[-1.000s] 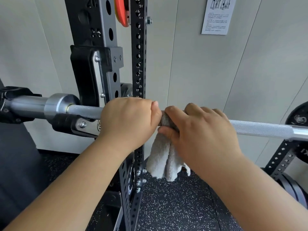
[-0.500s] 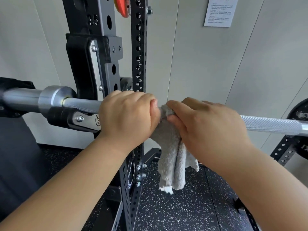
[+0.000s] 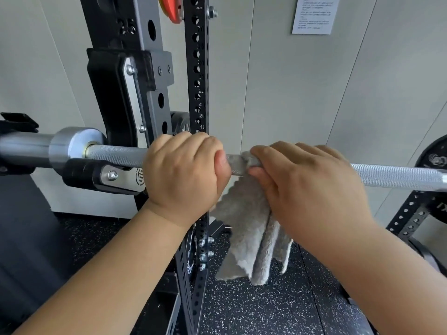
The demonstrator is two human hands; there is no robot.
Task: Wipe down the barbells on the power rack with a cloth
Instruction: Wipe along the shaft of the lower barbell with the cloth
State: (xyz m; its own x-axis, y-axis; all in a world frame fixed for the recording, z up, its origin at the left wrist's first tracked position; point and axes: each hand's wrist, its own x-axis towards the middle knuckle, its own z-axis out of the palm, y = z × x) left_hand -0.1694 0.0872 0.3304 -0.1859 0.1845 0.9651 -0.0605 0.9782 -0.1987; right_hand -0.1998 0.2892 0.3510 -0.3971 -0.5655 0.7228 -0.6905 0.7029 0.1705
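Left hand [image 3: 183, 175]: fingers curled tight round the bare barbell [image 3: 396, 176], thumb tip just beside the cloth [image 3: 249, 233]. Right hand [image 3: 307, 189]: fingers wrapped over the top of the bar, thumb underneath, pinching the cloth against the shaft. The rest of the cloth hangs loose below those fingers. The bar sits in the J-hook [image 3: 104, 176] left of the left fingers, with the rack upright [image 3: 197, 68] behind them. Its long axis runs left-right, roughly level, with the sleeve end to the left and a plate [image 3: 433, 160] far right of the right fingers. Handling guess: the bar is heavy, rigid and knurled, so grippy and unlikely to shift. The cloth is light, soft and floppy and bunches easily. Best held wrapped round the shaft under the palm, not by the dangling edge.
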